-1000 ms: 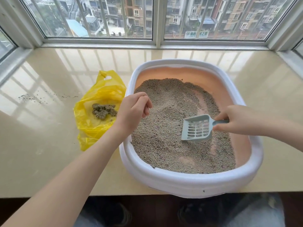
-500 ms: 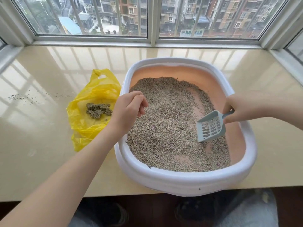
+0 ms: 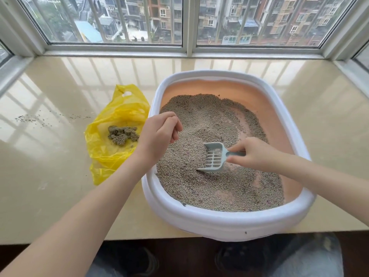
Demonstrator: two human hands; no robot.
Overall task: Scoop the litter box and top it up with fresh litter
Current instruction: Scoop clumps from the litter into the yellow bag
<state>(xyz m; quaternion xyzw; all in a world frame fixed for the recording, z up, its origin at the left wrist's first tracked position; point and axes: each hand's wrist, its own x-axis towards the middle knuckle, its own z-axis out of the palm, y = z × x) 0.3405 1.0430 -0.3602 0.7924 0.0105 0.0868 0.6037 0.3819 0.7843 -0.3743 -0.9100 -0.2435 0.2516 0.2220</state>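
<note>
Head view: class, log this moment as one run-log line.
phase: scooping | right hand: holds scoop, blade in litter | left hand: curled at litter box rim | yellow bag: holds clumps

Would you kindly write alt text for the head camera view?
A right hand digs a pale blue scoop into a litter box; the left hand rests curled on its rim, beside a yellow bag of clumps.

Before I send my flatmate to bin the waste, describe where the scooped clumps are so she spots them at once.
On the beige window ledge, left of the white litter box, lies an open yellow plastic bag. The scooped clumps sit on it: a lumpy grey-green pile, unlike the scattered grains farther left.
</note>
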